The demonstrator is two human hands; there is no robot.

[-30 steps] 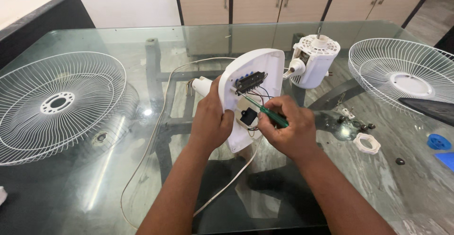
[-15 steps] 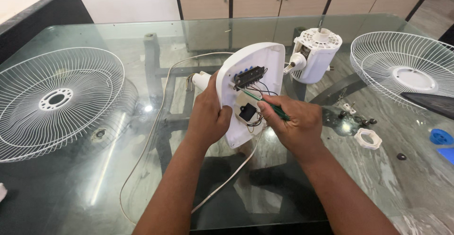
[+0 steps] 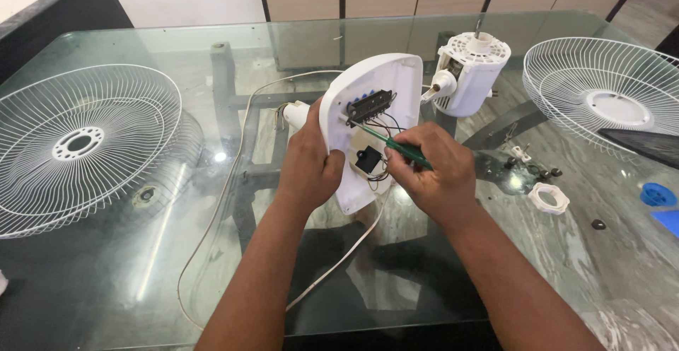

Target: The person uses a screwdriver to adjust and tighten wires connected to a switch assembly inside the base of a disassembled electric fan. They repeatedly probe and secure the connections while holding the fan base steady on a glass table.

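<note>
Holding the white cover [image 3: 368, 128] upright over the glass table [image 3: 141, 266], the left hand [image 3: 309, 164] has its fingers wrapped tight round the cover's left edge. The right hand [image 3: 431, 174] has its fingers closed on a green screwdriver [image 3: 396, 146], the tip set at the black switch block [image 3: 369, 106] inside the cover, just above a small black part [image 3: 368, 159] and loose wires. The tip could slip off and nick those wires, since the cover rests only in one hand and may twist under pressure. A freed screw might drop onto the glass and roll among the small parts [image 3: 527, 167] near the white nut [image 3: 549, 197]. The motor [image 3: 470, 75] stands just behind; two grilles [image 3: 78, 146] [image 3: 608, 89] lie well apart.
</note>
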